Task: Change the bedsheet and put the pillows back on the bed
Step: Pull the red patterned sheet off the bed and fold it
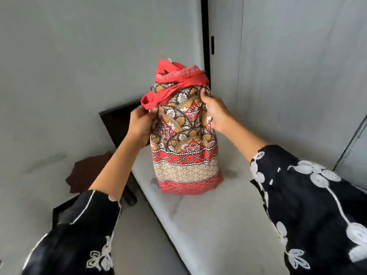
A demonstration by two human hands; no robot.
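A dark red cloth (pixel 87 171) lay crumpled on the floor at left. Your left hand (pixel 140 124) pinched the left side of the patterned bundle (pixel 184 139), fingers closed on fabric right under the loose red edge (pixel 158 98). The bundle stood upright on the bare grey mattress (pixel 214 225), near its far end. Your right hand (pixel 215 112) gripped the bundle's upper right side. Plenty of open mattress toward you.

matt printed cloth pillow (pixel 184 139), soft mattress (pixel 208 215).
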